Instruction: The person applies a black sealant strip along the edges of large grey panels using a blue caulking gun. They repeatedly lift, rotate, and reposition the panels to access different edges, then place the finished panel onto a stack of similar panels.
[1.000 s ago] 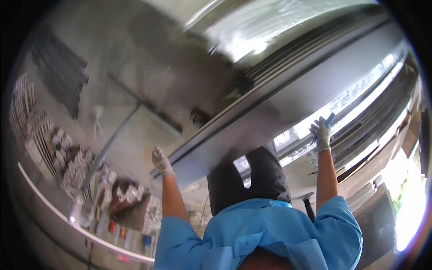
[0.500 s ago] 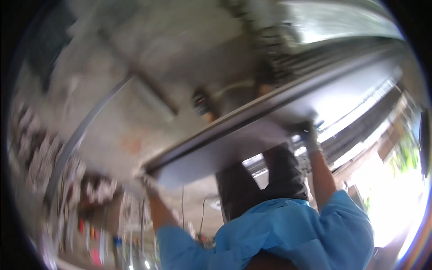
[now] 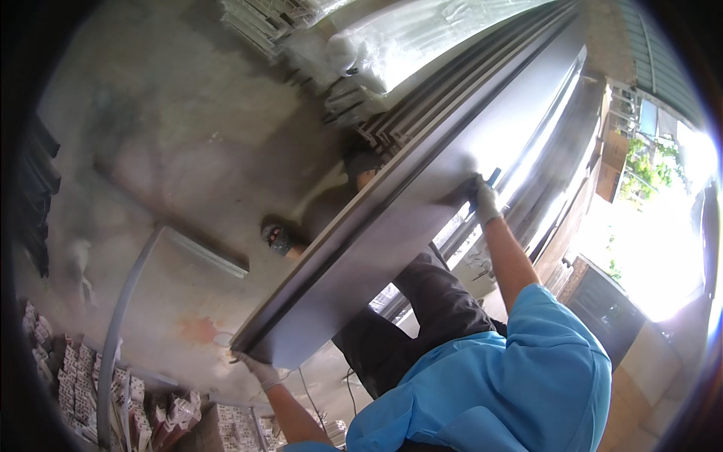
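A long grey panel (image 3: 392,241) with a dark groove along it runs diagonally in front of me, from the lower left to the far upper right. My left hand (image 3: 260,371), in a pale glove, is closed on the panel's near left end. At the panel's near edge, further right, my gloved right hand (image 3: 487,202) is closed around a small blue and dark tool (image 3: 494,177). Its exact kind is unclear, as the fingers cover most of it. Part of that hand lies close against the panel, whose face shows a dark reflection there.
More long profiles (image 3: 422,105) lie stacked beyond the panel, beside plastic-wrapped goods (image 3: 407,45). On the floor are a loose metal strip (image 3: 207,252) and a curved grey strip (image 3: 124,309). Bundled pale profiles (image 3: 79,377) stand at lower left. Feet in dark shoes (image 3: 277,237) show past the panel.
My view has turned, so the panel now slants more steeply. Its left end and my left hand appear lower in the picture. Both hands keep their places along the panel.
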